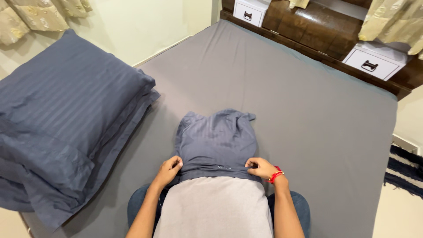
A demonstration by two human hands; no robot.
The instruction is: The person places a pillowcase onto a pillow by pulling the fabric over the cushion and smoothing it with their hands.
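1. My left hand pinches the left end of the open edge of a dark blue striped pillowcase; fingers clenched on the cloth.
2. My right hand pinches the right end of the same edge; a red band sits on that wrist.
3. The pillowcase is partly drawn over a pale grey pillow, whose bare end lies toward me across my knees.
4. The covered end rests on the grey bed sheet, near the middle of the bed.
5. A stack of dark blue pillows lies at the bed's left edge, well apart from my hands.
6. Two white drawers sit against the wooden headboard.
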